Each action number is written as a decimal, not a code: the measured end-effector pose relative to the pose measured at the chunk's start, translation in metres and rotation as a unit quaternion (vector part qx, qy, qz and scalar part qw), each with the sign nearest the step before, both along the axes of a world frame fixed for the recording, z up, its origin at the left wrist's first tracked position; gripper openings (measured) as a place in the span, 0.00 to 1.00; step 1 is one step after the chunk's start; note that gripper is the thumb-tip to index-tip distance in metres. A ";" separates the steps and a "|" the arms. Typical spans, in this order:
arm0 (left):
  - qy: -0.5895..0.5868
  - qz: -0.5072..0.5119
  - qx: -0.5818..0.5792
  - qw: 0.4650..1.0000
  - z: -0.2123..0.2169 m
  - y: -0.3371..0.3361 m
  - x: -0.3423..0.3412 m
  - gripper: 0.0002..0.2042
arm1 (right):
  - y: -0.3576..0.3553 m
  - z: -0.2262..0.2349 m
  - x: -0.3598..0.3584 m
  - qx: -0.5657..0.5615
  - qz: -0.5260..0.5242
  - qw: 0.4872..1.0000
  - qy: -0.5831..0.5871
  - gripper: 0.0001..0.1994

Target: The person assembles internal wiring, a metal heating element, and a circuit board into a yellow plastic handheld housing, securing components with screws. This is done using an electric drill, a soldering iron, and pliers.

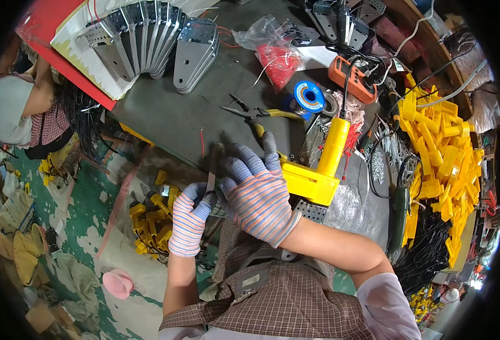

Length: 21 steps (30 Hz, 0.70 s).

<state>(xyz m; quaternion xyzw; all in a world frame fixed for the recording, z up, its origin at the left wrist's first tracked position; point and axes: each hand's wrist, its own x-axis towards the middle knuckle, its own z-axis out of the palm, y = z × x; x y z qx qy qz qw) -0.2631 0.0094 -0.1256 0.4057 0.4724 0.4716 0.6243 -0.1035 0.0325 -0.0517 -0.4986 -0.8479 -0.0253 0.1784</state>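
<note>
Both my hands wear striped knit gloves and meet at the table's near edge. My left hand [188, 221] is closed, thumb and fingers pinching a thin greyish strip [211, 177] that stands up between the hands. My right hand [258, 195] is bent over beside it, fingers curled toward the strip; what lies under its palm is hidden. Right of my right hand lies a yellow plastic housing [309, 182] with an upright tube-like arm. A perforated metal plate [311, 211] shows beneath it. Yellow-handled pliers [255, 113] lie just beyond my right fingers.
Grey metal brackets [196, 54] stand in a row at the far left. A blue solder spool [308, 96], a bag of red parts [275, 65] and an orange meter [352, 79] lie beyond. Yellow housings [440, 158] pile up at right. Another person [20, 107] sits at far left.
</note>
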 end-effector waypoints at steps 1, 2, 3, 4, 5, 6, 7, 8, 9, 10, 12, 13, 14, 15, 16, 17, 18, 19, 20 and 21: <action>0.031 0.002 0.011 0.999 -0.001 0.000 0.000 0.07 | 0.001 -0.001 -0.001 -0.002 0.002 1.000 -0.003 0.13; 0.053 0.007 0.028 0.998 -0.006 -0.001 0.001 0.07 | 0.001 -0.001 -0.001 -0.006 0.003 1.000 0.010 0.13; 0.052 0.008 0.025 0.998 -0.007 -0.001 0.000 0.07 | 0.002 -0.002 -0.002 -0.011 0.004 1.000 0.024 0.13; 0.061 0.004 0.032 0.998 -0.007 -0.001 -0.001 0.07 | 0.002 -0.002 -0.003 -0.013 0.005 1.000 0.022 0.13; 0.071 0.000 0.039 0.997 -0.007 -0.001 -0.002 0.07 | 0.003 -0.001 -0.004 -0.021 0.003 1.000 0.021 0.13; 0.070 0.000 0.037 0.997 -0.006 0.000 -0.001 0.07 | 0.004 0.001 -0.005 -0.029 0.000 0.999 0.019 0.14; 0.080 0.002 0.047 0.996 -0.003 0.000 0.000 0.07 | 0.005 0.002 -0.005 -0.030 0.000 0.999 0.018 0.14; 0.092 0.005 0.056 0.994 -0.001 0.000 0.000 0.07 | 0.006 0.003 -0.005 -0.037 0.002 0.999 0.015 0.13; 0.092 0.005 0.055 0.994 -0.001 0.001 -0.001 0.07 | 0.007 0.005 -0.005 -0.044 0.005 0.999 0.013 0.13; 0.090 0.001 0.054 0.995 -0.001 0.001 -0.001 0.07 | 0.009 0.006 -0.004 -0.045 0.005 0.999 0.013 0.13; 0.089 -0.004 0.052 0.995 -0.003 0.001 -0.002 0.07 | 0.011 0.008 -0.003 -0.058 0.013 0.998 0.013 0.14; 0.073 -0.005 0.052 0.996 -0.007 0.001 -0.001 0.08 | 0.012 0.007 -0.002 -0.059 0.013 0.998 0.014 0.14; 0.058 -0.006 0.052 0.997 -0.009 0.002 -0.001 0.08 | 0.013 0.006 -0.001 -0.048 0.012 0.999 0.019 0.13; 0.057 -0.010 0.053 0.997 -0.008 0.004 -0.001 0.08 | 0.015 0.006 0.002 -0.036 0.008 0.999 0.024 0.13; 0.061 -0.012 0.029 0.998 -0.009 0.004 -0.005 0.10 | 0.018 0.017 0.010 -0.052 0.025 0.998 0.040 0.13; 0.064 -0.016 0.004 0.998 -0.009 0.003 -0.007 0.12 | 0.023 0.033 0.024 -0.068 0.041 0.995 0.054 0.13; 0.077 0.035 0.037 0.996 -0.009 0.003 -0.001 0.14 | 0.029 0.045 0.047 -0.044 0.074 0.990 0.110 0.11; 0.089 0.085 0.067 0.990 -0.009 0.002 0.005 0.17 | 0.033 0.052 0.068 -0.046 0.071 0.986 0.143 0.09; 0.270 0.126 0.109 0.948 0.000 0.000 0.006 0.20 | 0.037 0.063 0.088 -0.088 0.063 0.983 0.149 0.09; 0.345 0.187 0.132 0.910 0.001 -0.006 0.008 0.19 | 0.038 0.075 0.107 -0.125 0.051 0.979 0.153 0.09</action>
